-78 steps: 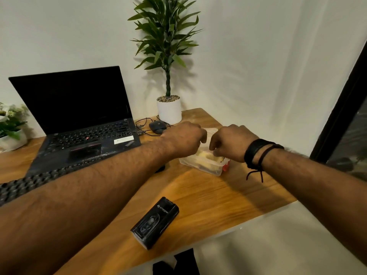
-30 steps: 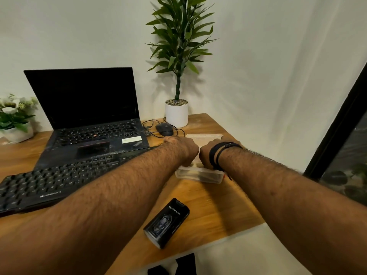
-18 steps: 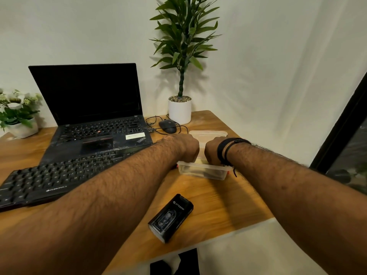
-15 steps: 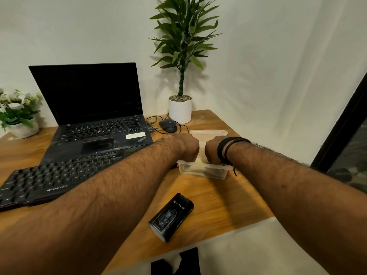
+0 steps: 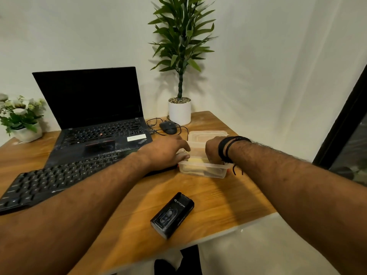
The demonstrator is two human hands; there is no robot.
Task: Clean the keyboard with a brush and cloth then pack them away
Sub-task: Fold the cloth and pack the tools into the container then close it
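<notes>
A clear plastic container (image 5: 202, 171) stands on the wooden desk, right of the black keyboard (image 5: 49, 181). A yellow cloth (image 5: 195, 160) lies inside it; no brush is visible. My left hand (image 5: 166, 151) is at the container's left rim, with the thumb on the edge and the fingers over it. My right hand (image 5: 213, 148), with black bands on the wrist, reaches down into the container from the right, and its fingers are hidden behind the hand. The container's lid (image 5: 207, 134) lies just behind it.
An open black laptop (image 5: 95, 116) stands behind the keyboard. A wired mouse (image 5: 168, 127) and a white potted plant (image 5: 179, 113) are at the back. A small flower pot (image 5: 23, 132) stands far left. A black product box (image 5: 172, 214) lies near the desk's front edge.
My two hands were close together over the container and have drawn apart to its two sides, so the yellow cloth shows between them. The container has stayed in place.
</notes>
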